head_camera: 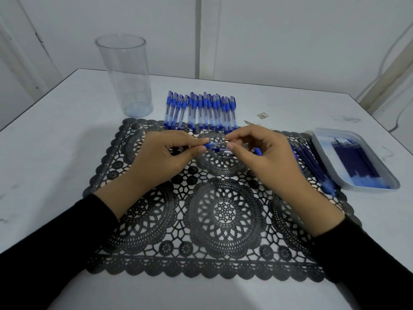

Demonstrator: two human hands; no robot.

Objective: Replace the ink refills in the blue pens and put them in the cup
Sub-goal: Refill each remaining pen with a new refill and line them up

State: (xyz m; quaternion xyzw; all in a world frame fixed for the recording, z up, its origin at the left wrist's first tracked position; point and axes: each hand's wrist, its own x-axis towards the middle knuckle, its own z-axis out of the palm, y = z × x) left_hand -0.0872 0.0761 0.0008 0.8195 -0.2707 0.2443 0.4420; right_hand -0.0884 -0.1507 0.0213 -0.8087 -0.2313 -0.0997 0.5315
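Pen point(215, 144) work sits at the middle of the black lace placemat point(223, 220), where both hands meet just above it. The left hand point(163, 157) pinches the pen's blue grip section between thumb and forefinger. The right hand point(261, 157) pinches the clear barrel end with its fingertips. The pen's long axis runs nearly straight across from hand to hand, tilted slightly up toward the right. Its blue grip end, and so probably the writing tip, points to the person's left, though the tip itself is hidden in the fingers.

A second blue-and-clear piece point(221, 150) shows just below. Whether it is held or lies on the mat cannot be told.

Pulling or twisting the halves apart would most likely go along that left-right axis. The right hand is nearer the tray point(366, 188) of dark refills point(355, 162) and the loose refills point(312, 166) beside it. The left hand is nearer the clear cup point(125, 74), which stands upright at the far left with no pens in it. A row of capped pens point(201, 111) lies beyond the hands.
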